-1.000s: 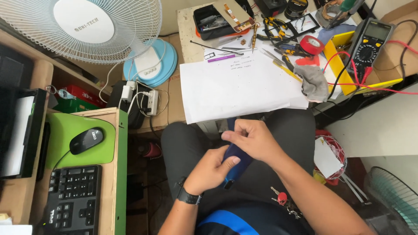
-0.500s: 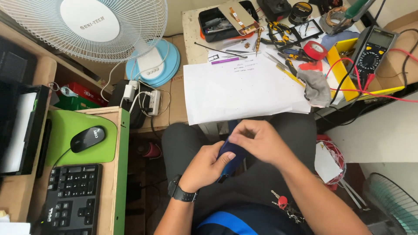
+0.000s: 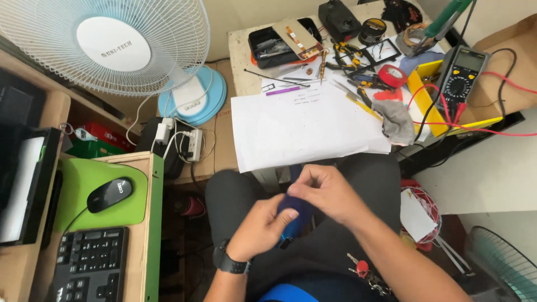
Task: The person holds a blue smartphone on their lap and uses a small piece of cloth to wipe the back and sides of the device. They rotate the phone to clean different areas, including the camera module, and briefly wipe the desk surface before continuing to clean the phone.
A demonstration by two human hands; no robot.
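Over my lap, both hands close on a small dark blue object [image 3: 295, 219], flat and oblong, mostly hidden by my fingers. My left hand [image 3: 263, 226], with a black watch on its wrist, grips it from below and the left. My right hand [image 3: 327, 193] pinches its upper end from above. What kind of thing it is I cannot tell. A large white paper sheet [image 3: 305, 126] lies on the worktable just beyond my hands.
The worktable carries pliers [image 3: 347, 56], red tape [image 3: 392, 75], a multimeter [image 3: 461, 75] with red leads, a black tray [image 3: 274, 45] and a grey rag [image 3: 398, 120]. A white fan [image 3: 112, 47] stands left. A mouse [image 3: 110, 194], green pad and keyboard [image 3: 89, 265] lie on the left desk.
My hands stay together on the blue object and have shifted slightly up; my right fingers have curled further over its top end. The view tilted a little.
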